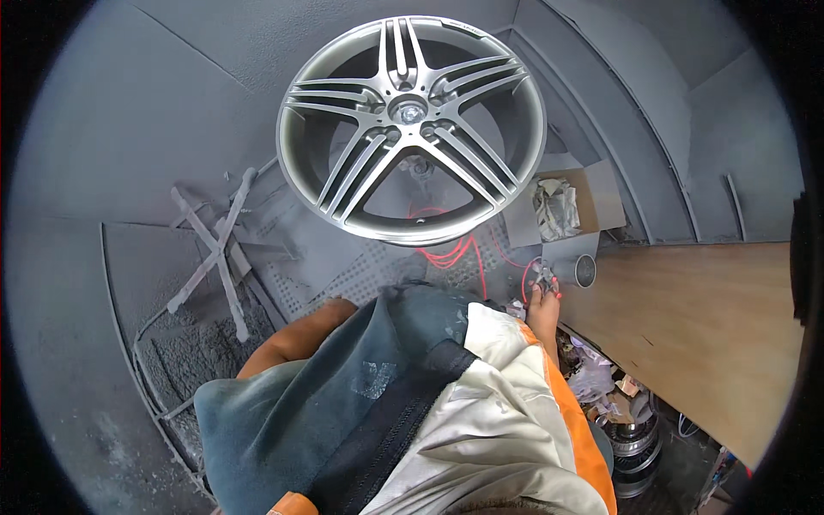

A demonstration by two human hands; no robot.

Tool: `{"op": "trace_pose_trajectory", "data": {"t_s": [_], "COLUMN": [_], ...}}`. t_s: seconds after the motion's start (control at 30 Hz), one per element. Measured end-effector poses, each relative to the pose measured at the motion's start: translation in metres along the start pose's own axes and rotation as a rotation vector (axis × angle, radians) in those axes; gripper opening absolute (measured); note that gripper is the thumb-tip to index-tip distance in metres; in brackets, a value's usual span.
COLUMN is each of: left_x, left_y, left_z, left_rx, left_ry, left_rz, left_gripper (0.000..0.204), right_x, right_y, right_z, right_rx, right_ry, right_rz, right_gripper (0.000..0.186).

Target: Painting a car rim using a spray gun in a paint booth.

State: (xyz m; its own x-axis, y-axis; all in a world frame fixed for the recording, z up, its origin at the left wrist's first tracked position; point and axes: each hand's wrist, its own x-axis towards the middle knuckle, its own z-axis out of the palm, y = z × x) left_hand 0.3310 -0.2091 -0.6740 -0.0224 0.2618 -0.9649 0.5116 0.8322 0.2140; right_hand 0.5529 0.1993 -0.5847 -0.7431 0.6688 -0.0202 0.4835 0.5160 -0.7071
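A silver alloy wheel rim (pixel 410 227) with split spokes hangs in front of me at the top of the view. Low on the right, my right hand (pixel 542 307) grips a spray gun (pixel 543 276), its fingers wrapped round the handle. The gun has a cylindrical cup (pixel 585 271) on its right side, and its body is small and partly hidden by the fingers. A red hose (pixel 481 266) runs near it. On the left, my bare left forearm (pixel 292 341) bends inward; dark clothing hides the fingers of that hand.
A grey-coated cross-shaped stand (pixel 219 249) is at left. An open cardboard box (pixel 592 202) with crumpled wrapping lies beyond the gun. A wooden panel (pixel 687 318) borders the right side, with litter (pixel 596 378) and stacked wheels (pixel 635 455) below it. Grey walls (pixel 189 112) surround the floor.
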Motion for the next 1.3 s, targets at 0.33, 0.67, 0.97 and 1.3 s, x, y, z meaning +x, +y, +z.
{"op": "trace_pose_trajectory", "data": {"t_s": [0.33, 0.67, 0.97, 1.3], "left_x": [0.006, -0.052, 0.037, 0.023], "left_y": [0.004, 0.132, 0.101, 0.038], "left_z": [0.003, -0.081, -0.048, -0.058], "left_rx": [0.557, -0.526, -0.439, -0.349], "left_ry": [0.291, 0.481, 0.086, 0.063], "left_rz": [0.274, 0.396, 1.046, 0.295], "left_gripper": [0.049, 0.052, 0.047, 0.055], "right_x": [0.014, 0.014, 0.008, 0.000], "right_y": [0.009, 0.013, 0.038, 0.032], "right_z": [0.035, 0.031, 0.040, 0.034], "right_rx": [-0.011, -0.010, 0.060, -0.005], "right_ry": [-0.226, -0.368, -0.119, -0.227], "right_rz": [-0.082, 0.114, -0.043, -0.028], "right_gripper": [0.031, 0.033, 0.024, 0.031]}}
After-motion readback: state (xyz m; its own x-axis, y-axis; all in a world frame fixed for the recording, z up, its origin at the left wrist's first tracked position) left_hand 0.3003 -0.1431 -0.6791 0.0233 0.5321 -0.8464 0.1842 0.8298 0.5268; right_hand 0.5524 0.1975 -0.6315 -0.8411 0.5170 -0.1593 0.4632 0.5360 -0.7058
